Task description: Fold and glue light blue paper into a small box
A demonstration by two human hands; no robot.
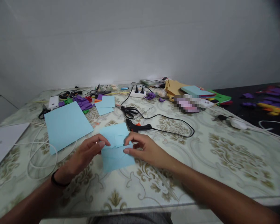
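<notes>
A folded light blue sheet of paper (118,160) lies on the table in front of me, with overlapping flaps across its middle. My left hand (90,151) grips its left side, thumb and index finger close together. On the right, my right hand (143,146) pinches a flap edge between thumb and fingers. Just beyond the paper rests a black glue gun (141,127) with its cord looping to the right. Black-handled scissors (130,112) lie behind the glue gun.
A large light blue sheet (66,126) and smaller blue pieces (106,105) lie left of centre. Purple paper strips (82,102) are piled behind. A white power strip (138,94) stands near the wall. Stacked coloured papers (197,91) sit back right; a white cable (40,168) coils at left.
</notes>
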